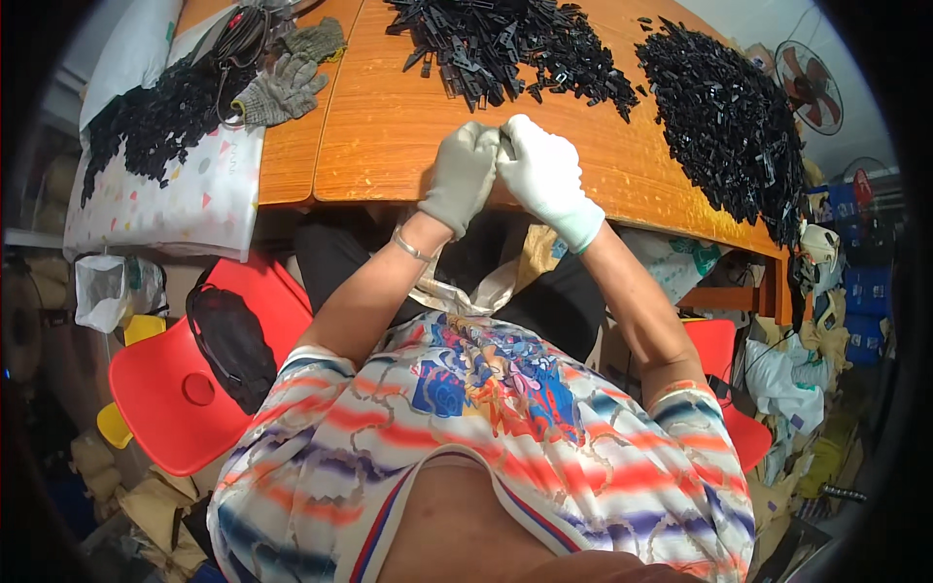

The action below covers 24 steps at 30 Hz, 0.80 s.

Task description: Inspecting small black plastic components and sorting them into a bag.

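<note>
Both hands wear pale knitted work gloves and meet over the front edge of the wooden table. My left hand is closed, its thumb and fingertips pinched together. Against it, my right hand is closed too, with its thumb and forefinger touching the left fingertips. Whatever lies between the fingers is hidden or too small to make out. Just beyond the hands spreads a pile of small black plastic parts, some long and pointed, others short.
To the right lies a larger heap of black parts, reaching the table edge. A patterned white sheet at left carries more black pieces, beside grey gloves. Below are an open bag by my lap and a red chair.
</note>
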Each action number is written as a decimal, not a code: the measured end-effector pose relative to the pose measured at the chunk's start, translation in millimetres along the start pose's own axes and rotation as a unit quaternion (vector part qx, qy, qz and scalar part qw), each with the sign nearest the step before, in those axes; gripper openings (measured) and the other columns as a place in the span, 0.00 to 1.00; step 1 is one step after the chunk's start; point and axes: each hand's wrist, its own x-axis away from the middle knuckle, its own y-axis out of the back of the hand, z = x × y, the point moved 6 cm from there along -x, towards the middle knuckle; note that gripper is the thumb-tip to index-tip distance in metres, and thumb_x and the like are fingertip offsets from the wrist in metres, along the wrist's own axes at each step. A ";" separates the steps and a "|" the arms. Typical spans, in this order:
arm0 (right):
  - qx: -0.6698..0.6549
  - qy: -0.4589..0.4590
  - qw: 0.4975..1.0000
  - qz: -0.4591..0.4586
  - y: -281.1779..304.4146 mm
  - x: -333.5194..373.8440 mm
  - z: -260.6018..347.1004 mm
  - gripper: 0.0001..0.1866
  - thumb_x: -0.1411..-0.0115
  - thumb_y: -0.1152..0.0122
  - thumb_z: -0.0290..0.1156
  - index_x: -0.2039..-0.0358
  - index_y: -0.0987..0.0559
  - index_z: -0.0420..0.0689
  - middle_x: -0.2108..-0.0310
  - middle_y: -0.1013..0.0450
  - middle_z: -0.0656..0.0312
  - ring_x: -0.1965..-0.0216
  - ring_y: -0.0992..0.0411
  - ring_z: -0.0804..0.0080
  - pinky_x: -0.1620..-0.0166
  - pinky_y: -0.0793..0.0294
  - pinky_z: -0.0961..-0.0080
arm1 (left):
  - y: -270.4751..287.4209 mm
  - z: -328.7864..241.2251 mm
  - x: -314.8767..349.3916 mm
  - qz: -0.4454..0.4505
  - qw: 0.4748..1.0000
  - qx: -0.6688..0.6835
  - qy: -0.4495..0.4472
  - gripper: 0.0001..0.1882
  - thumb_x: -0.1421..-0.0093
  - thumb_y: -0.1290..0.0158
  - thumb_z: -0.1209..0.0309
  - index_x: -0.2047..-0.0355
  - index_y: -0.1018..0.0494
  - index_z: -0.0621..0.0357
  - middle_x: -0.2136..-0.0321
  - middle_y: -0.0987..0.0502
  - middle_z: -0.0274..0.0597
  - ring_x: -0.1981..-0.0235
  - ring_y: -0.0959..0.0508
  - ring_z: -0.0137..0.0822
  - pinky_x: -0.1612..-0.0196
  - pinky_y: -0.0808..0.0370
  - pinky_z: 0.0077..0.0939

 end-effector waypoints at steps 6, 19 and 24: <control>-0.050 -0.095 0.994 0.014 -6.4 1.4 -23.8 0.08 0.44 0.45 0.36 0.68 0.25 0.45 0.73 0.24 0.50 0.70 0.25 0.50 0.64 0.27 0.59 | -10.4 6.7 -8.3 0.073 0.992 0.060 0.085 0.12 0.34 0.55 0.66 0.65 0.30 0.63 0.79 0.31 0.31 0.81 0.37 0.20 0.79 0.38 0.14; -0.589 -0.291 0.732 0.178 -21.9 53.4 -32.9 0.16 0.39 0.45 0.38 0.56 0.22 0.41 0.67 0.25 0.67 0.68 0.31 0.84 0.64 0.33 0.85 | 4.7 31.5 29.2 0.200 0.949 0.222 0.104 0.19 0.36 0.50 0.66 0.48 0.36 0.62 0.71 0.29 0.32 0.77 0.35 0.17 0.77 0.39 0.07; -0.573 -0.270 0.765 0.118 -30.6 70.7 -21.7 0.10 0.39 0.43 0.32 0.64 0.22 0.37 0.73 0.25 0.65 0.76 0.29 0.81 0.71 0.33 0.86 | -5.5 32.7 60.0 0.218 0.912 0.310 0.157 0.20 0.33 0.54 0.67 0.44 0.39 0.60 0.71 0.29 0.35 0.75 0.34 0.18 0.77 0.39 0.07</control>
